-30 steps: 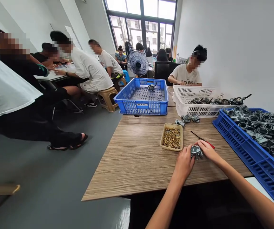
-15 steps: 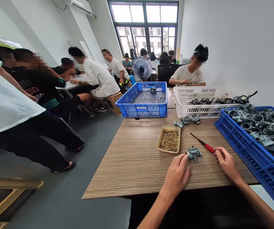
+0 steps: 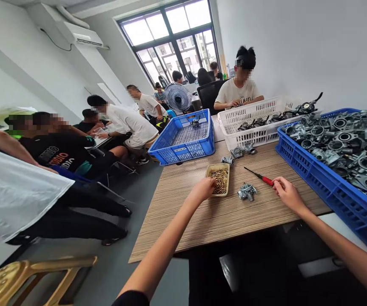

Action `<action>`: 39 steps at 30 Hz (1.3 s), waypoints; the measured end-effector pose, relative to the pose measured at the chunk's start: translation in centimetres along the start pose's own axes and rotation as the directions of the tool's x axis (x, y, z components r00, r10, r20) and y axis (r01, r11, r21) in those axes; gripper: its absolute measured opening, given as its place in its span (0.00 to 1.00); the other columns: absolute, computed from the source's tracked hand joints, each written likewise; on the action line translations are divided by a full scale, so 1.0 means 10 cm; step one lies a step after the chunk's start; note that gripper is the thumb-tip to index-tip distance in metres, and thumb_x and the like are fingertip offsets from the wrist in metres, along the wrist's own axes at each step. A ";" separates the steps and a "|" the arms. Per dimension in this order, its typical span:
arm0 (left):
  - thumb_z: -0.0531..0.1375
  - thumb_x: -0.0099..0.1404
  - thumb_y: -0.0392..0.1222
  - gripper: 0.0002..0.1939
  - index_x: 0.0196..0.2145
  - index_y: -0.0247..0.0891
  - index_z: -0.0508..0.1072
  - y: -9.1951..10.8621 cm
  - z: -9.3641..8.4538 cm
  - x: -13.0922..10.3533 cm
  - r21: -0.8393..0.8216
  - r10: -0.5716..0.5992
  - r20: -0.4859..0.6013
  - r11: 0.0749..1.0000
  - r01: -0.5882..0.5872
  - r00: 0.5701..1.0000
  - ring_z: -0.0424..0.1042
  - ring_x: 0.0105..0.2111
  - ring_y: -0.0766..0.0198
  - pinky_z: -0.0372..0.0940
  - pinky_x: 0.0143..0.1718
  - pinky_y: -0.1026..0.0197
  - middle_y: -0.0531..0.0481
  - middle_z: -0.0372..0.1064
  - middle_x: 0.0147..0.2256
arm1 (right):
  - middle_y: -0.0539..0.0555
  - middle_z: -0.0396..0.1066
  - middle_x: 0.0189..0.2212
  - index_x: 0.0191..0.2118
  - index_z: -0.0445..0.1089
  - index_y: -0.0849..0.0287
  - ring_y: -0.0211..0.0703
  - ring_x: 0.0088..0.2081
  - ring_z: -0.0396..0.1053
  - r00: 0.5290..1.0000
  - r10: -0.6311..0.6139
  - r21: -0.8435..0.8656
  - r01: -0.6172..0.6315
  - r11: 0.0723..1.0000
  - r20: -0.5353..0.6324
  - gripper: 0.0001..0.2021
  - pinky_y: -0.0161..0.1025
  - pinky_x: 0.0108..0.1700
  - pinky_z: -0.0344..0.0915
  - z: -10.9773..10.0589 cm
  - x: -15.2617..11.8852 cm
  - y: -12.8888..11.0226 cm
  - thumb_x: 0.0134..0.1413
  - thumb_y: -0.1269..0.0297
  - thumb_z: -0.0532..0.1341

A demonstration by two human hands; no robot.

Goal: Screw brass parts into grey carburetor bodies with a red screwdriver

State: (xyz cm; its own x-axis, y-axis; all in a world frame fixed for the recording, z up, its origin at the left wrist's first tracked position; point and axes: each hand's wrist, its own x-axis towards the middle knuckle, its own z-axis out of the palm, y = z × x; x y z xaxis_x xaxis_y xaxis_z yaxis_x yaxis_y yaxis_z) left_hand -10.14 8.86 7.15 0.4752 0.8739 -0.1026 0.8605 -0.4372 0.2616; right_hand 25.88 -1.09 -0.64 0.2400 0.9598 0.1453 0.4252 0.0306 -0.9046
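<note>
In the head view, the left hand (image 3: 205, 188) reaches over the near left side of the small tray (image 3: 226, 189), its fingers bent down at the brass screws (image 3: 220, 180); whether they pinch any, I cannot tell. The right hand (image 3: 288, 193) grasps the red handle of the screwdriver (image 3: 267, 180), whose dark shaft points away to the left, toward the tray. Between the hands, apart from both, a metal carburetor body (image 3: 247, 192) lies on the wood-grain table (image 3: 177, 212). Beyond the tray are more carburetor bodies (image 3: 237, 152), then a blue crate (image 3: 183, 152) and a white crate (image 3: 250, 138) holding assembled carburetors (image 3: 277, 117). Right of the right hand, a large blue crate (image 3: 326, 172) is heaped with metal bodies (image 3: 345, 138).
</note>
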 end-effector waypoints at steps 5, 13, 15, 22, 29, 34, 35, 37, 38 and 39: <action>0.60 0.58 0.27 0.13 0.35 0.40 0.80 0.03 0.04 0.05 0.016 -0.016 0.043 1.000 0.015 0.999 0.77 0.39 0.57 0.66 0.40 0.62 0.48 0.79 0.36 | 0.55 0.75 0.28 0.37 0.70 0.52 0.49 0.29 0.72 1.000 -0.016 -0.054 0.016 0.998 0.002 0.17 0.44 0.34 0.68 0.01 -0.01 0.02 0.62 0.44 0.53; 0.61 0.58 0.28 0.09 0.33 0.38 0.78 0.03 0.02 0.13 0.000 -0.034 0.076 0.999 0.035 0.996 0.74 0.32 0.63 0.62 0.32 0.64 0.52 0.77 0.31 | 0.54 0.76 0.28 0.36 0.69 0.52 0.49 0.29 0.73 0.999 -0.040 -0.081 0.040 0.996 -0.008 0.16 0.43 0.35 0.67 0.01 0.00 0.04 0.63 0.47 0.53; 0.61 0.57 0.27 0.09 0.33 0.38 0.78 0.04 0.02 0.14 -0.002 -0.047 0.078 0.999 0.047 0.996 0.73 0.31 0.63 0.61 0.31 0.64 0.52 0.77 0.30 | 0.54 0.76 0.28 0.36 0.69 0.52 0.49 0.29 0.73 0.999 -0.047 -0.084 0.047 0.995 0.002 0.16 0.42 0.34 0.66 0.00 0.00 0.04 0.63 0.48 0.53; 0.60 0.55 0.27 0.10 0.30 0.38 0.79 0.05 0.02 0.13 0.005 -0.050 0.054 0.999 0.050 0.997 0.70 0.28 0.65 0.59 0.30 0.64 0.52 0.75 0.27 | 0.53 0.75 0.27 0.36 0.69 0.53 0.48 0.29 0.73 0.997 -0.074 -0.090 0.074 0.993 0.004 0.15 0.41 0.34 0.65 0.00 0.00 0.05 0.64 0.50 0.52; 0.59 0.66 0.37 0.10 0.32 0.38 0.80 0.06 -0.07 0.18 -0.006 -0.019 -0.034 1.000 0.019 0.999 0.70 0.29 0.63 0.61 0.33 0.63 0.50 0.75 0.28 | 0.53 0.75 0.27 0.35 0.68 0.52 0.47 0.29 0.72 0.995 -0.102 -0.086 0.101 0.991 -0.005 0.13 0.40 0.34 0.64 0.01 -0.01 0.05 0.65 0.52 0.52; 0.60 0.68 0.38 0.09 0.34 0.38 0.81 0.14 0.00 0.23 -0.051 0.014 -0.080 0.999 -0.018 0.997 0.71 0.30 0.64 0.62 0.34 0.63 0.50 0.77 0.30 | 0.53 0.75 0.27 0.34 0.68 0.52 0.47 0.30 0.72 0.994 -0.113 -0.103 0.111 0.988 -0.012 0.13 0.41 0.36 0.63 0.01 -0.01 0.04 0.65 0.52 0.53; 0.60 0.68 0.37 0.09 0.35 0.39 0.81 0.15 0.02 0.23 -0.062 0.020 -0.087 0.998 -0.026 0.996 0.71 0.30 0.64 0.62 0.34 0.63 0.50 0.78 0.31 | 0.53 0.75 0.27 0.34 0.67 0.52 0.47 0.30 0.72 0.994 -0.112 -0.105 0.110 0.988 -0.011 0.13 0.41 0.36 0.63 0.01 -0.01 0.03 0.65 0.52 0.53; 0.61 0.67 0.35 0.08 0.35 0.39 0.82 0.17 0.05 0.24 -0.078 0.029 -0.097 0.996 -0.036 0.995 0.72 0.30 0.64 0.63 0.34 0.64 0.50 0.78 0.30 | 0.52 0.75 0.26 0.34 0.67 0.52 0.47 0.29 0.71 0.994 -0.111 -0.102 0.110 0.989 -0.007 0.13 0.41 0.35 0.63 0.01 -0.01 0.03 0.65 0.52 0.52; 0.61 0.66 0.35 0.08 0.35 0.39 0.82 0.18 0.06 0.24 -0.082 0.031 -0.101 0.996 -0.039 0.994 0.72 0.30 0.63 0.63 0.35 0.64 0.50 0.78 0.30 | 0.52 0.74 0.26 0.34 0.67 0.52 0.47 0.28 0.71 0.994 -0.112 -0.099 0.111 0.989 -0.005 0.13 0.41 0.35 0.63 0.01 -0.01 0.02 0.65 0.52 0.52; 0.61 0.66 0.35 0.08 0.35 0.39 0.82 0.18 0.07 0.24 -0.086 0.034 -0.104 0.995 -0.043 0.994 0.73 0.30 0.63 0.64 0.35 0.63 0.50 0.78 0.31 | 0.52 0.74 0.26 0.34 0.67 0.52 0.47 0.28 0.71 0.994 -0.111 -0.098 0.110 0.989 -0.006 0.13 0.41 0.34 0.63 0.01 -0.02 0.02 0.64 0.52 0.52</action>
State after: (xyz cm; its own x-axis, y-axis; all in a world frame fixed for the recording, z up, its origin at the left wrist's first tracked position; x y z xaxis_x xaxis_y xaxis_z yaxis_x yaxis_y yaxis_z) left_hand -7.31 10.06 6.74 0.4824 0.8760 0.0064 0.8204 -0.4543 0.3473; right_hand 25.85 -1.21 -0.87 0.1962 0.9489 0.2473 0.5329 0.1085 -0.8392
